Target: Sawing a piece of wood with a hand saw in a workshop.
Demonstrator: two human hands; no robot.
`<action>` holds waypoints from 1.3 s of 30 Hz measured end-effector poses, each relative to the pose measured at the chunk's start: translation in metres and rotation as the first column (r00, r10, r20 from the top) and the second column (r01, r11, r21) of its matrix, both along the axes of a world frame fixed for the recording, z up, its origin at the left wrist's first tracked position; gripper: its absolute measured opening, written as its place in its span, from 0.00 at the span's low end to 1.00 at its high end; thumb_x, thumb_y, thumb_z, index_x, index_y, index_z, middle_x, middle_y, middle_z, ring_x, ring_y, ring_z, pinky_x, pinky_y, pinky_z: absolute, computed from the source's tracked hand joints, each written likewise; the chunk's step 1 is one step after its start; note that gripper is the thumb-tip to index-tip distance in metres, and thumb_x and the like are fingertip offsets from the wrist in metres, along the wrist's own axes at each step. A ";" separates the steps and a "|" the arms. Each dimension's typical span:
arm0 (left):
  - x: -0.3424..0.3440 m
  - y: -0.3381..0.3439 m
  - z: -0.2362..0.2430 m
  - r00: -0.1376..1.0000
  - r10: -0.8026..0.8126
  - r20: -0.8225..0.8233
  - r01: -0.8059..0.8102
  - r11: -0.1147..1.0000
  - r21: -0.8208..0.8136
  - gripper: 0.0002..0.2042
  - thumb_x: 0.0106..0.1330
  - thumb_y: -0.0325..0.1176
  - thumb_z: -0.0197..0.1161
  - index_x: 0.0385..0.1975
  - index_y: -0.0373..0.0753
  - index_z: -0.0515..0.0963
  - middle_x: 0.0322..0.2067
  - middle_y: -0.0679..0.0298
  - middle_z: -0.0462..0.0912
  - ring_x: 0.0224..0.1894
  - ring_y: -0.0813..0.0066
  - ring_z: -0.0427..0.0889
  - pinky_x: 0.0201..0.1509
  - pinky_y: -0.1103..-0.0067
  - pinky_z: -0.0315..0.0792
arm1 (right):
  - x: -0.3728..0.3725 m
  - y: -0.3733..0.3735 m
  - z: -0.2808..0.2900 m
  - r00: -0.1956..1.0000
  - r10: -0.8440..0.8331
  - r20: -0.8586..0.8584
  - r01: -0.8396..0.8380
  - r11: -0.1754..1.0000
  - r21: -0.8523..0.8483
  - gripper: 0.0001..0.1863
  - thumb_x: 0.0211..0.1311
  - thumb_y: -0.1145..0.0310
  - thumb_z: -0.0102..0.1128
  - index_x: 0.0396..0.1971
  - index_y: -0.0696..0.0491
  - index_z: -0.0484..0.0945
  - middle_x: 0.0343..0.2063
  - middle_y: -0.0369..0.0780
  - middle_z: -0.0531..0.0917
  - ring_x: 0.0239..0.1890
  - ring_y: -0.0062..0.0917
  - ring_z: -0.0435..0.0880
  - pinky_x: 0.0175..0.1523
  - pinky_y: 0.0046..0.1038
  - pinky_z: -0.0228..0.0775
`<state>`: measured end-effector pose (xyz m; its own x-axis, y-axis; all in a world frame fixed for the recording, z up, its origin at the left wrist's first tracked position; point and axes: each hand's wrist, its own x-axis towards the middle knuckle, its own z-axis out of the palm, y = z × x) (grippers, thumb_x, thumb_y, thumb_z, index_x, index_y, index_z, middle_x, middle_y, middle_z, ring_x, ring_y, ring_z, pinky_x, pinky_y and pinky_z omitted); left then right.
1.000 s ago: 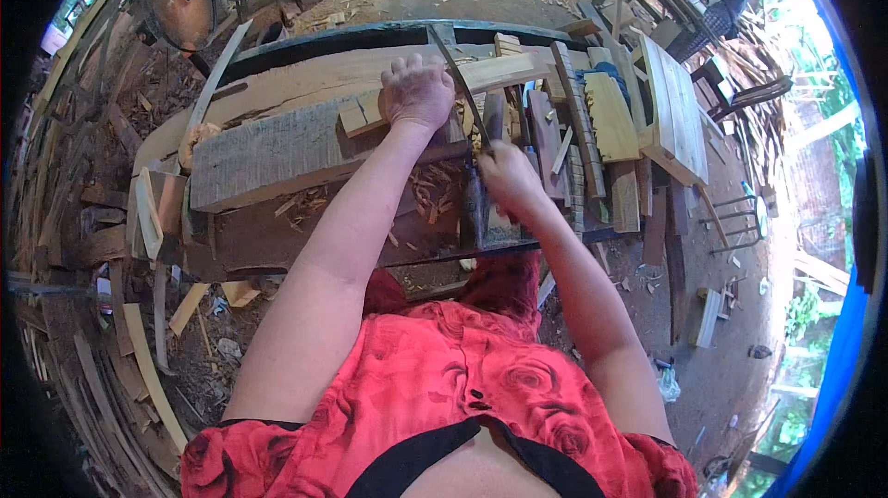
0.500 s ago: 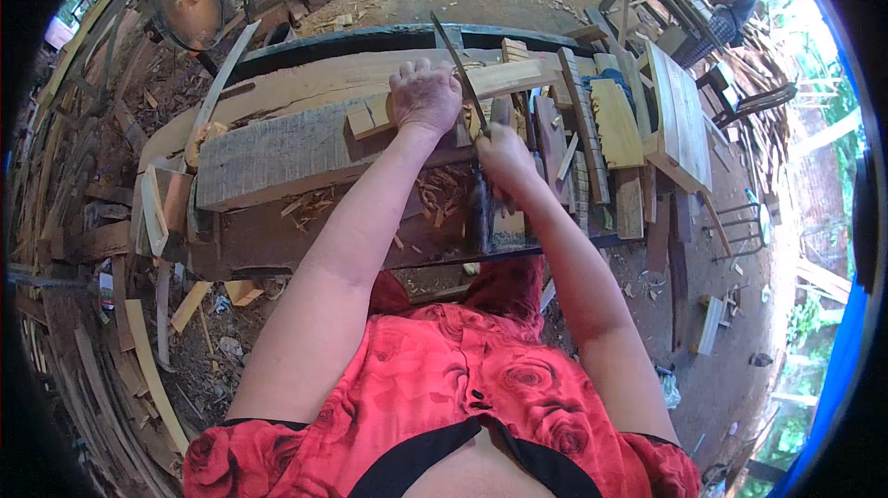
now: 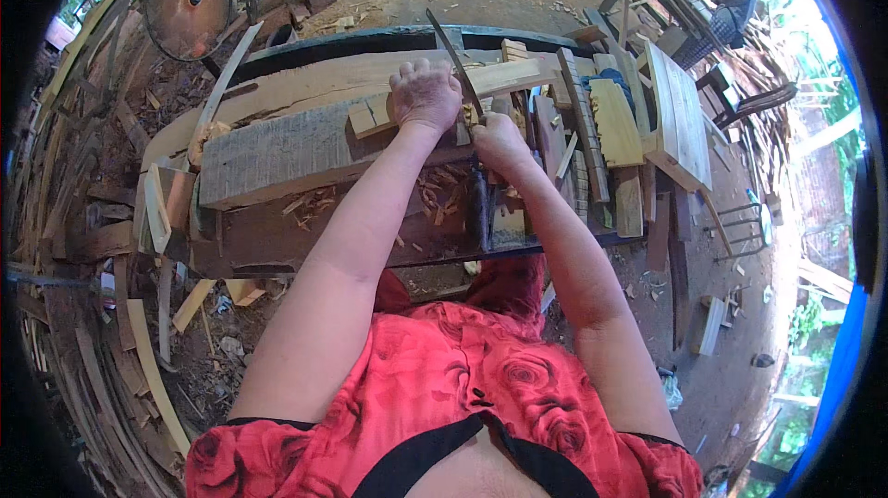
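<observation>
A light wooden strip (image 3: 514, 76) lies slantwise across a thick, rough grey beam (image 3: 277, 154) on the workbench. My left hand (image 3: 425, 96) presses down on the strip, its fingers curled over it. Just right of that hand, a handsaw (image 3: 454, 50) crosses the strip with its long narrow blade pointing away from me. My right hand (image 3: 500, 143) is closed around the saw's handle, which is mostly hidden by the fingers. Where the teeth meet the wood is too small to make out.
Cut wood blocks (image 3: 615, 123) and a slatted piece (image 3: 583, 119) crowd the bench's right side. Shavings (image 3: 437, 197) lie below the beam. A round fan (image 3: 190, 3) stands at far left. Another person (image 3: 731, 8) sits at far right, near piled planks.
My right hand has moved a little away from me and slightly left, pushing the saw forward. The left hand and the wooden strip stay in place.
</observation>
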<state>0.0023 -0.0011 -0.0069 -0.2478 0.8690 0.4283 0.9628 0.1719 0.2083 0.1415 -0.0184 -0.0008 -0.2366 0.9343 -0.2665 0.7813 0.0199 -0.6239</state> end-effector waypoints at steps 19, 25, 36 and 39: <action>0.000 -0.004 -0.002 1.000 0.030 0.005 -0.030 1.000 0.004 0.10 0.58 0.41 0.53 0.32 0.46 0.78 0.35 0.60 0.78 0.44 0.61 0.75 0.46 0.64 0.67 | 0.045 -0.072 -0.013 0.986 0.095 0.133 -0.127 0.958 0.257 0.15 0.57 0.63 0.44 0.35 0.59 0.73 0.31 0.54 0.80 0.21 0.44 0.82 0.36 0.43 0.73; -0.001 -0.001 -0.003 0.999 0.005 0.032 -0.005 1.000 0.004 0.10 0.58 0.41 0.52 0.33 0.46 0.78 0.35 0.60 0.78 0.43 0.61 0.75 0.46 0.63 0.67 | 0.005 -0.033 0.024 0.992 -0.036 0.122 0.046 0.996 -0.080 0.16 0.57 0.61 0.44 0.35 0.58 0.74 0.28 0.52 0.81 0.24 0.43 0.82 0.38 0.43 0.73; 0.000 -0.002 0.000 1.000 0.001 0.017 -0.001 1.000 0.000 0.10 0.58 0.41 0.52 0.33 0.45 0.78 0.37 0.60 0.78 0.44 0.60 0.75 0.47 0.63 0.67 | 0.018 -0.028 -0.007 0.998 0.043 -0.054 -0.039 0.996 0.084 0.16 0.57 0.62 0.44 0.32 0.61 0.73 0.27 0.53 0.80 0.25 0.45 0.82 0.38 0.41 0.73; -0.001 0.001 0.003 1.000 -0.003 0.014 0.003 1.000 -0.023 0.11 0.58 0.41 0.52 0.32 0.45 0.78 0.38 0.59 0.78 0.44 0.61 0.75 0.47 0.63 0.67 | -0.004 0.001 0.008 0.999 -0.052 0.011 0.052 0.999 -0.014 0.15 0.52 0.66 0.45 0.34 0.60 0.74 0.26 0.53 0.80 0.25 0.45 0.82 0.39 0.40 0.73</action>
